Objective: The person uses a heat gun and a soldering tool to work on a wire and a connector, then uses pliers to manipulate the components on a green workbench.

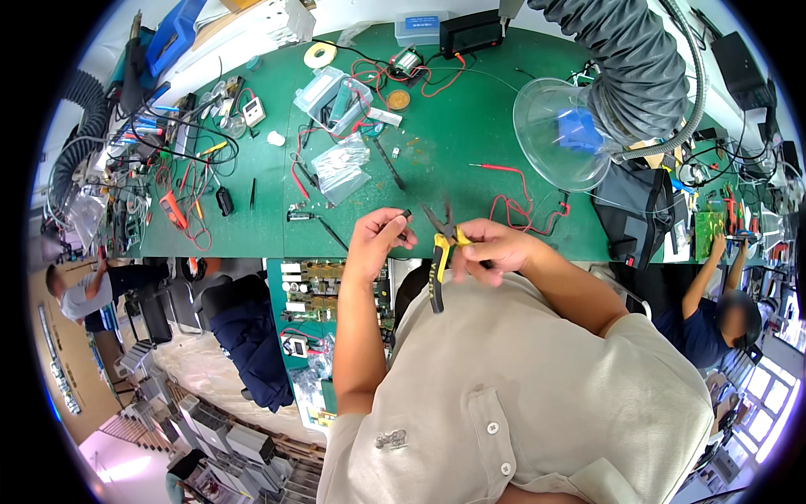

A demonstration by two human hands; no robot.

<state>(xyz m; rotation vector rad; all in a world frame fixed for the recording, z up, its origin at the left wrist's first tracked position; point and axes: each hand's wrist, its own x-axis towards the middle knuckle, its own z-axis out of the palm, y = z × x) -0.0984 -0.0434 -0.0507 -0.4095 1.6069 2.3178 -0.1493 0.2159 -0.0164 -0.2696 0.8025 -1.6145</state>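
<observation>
My left hand [375, 239] is closed above the near edge of the green table. Its thumb and fingers pinch a small black piece [407, 213], whose kind is too small to make out. To the right, my right hand [502, 249] holds pliers [437, 267] with yellow and black handles. The jaws of the pliers point away from me and stand apart, a short way right of the black piece and not touching it. One handle hangs down in front of my shirt; some fingers are blurred.
On the green table [445, 134] lie a plastic bag [342, 168], a clear box [326, 97] and red test leads [525, 189]. A fume hose with a clear hood [550, 134] hangs at right. Circuit boards [323, 290] lie below my left forearm. A co-worker [705, 323] sits far right.
</observation>
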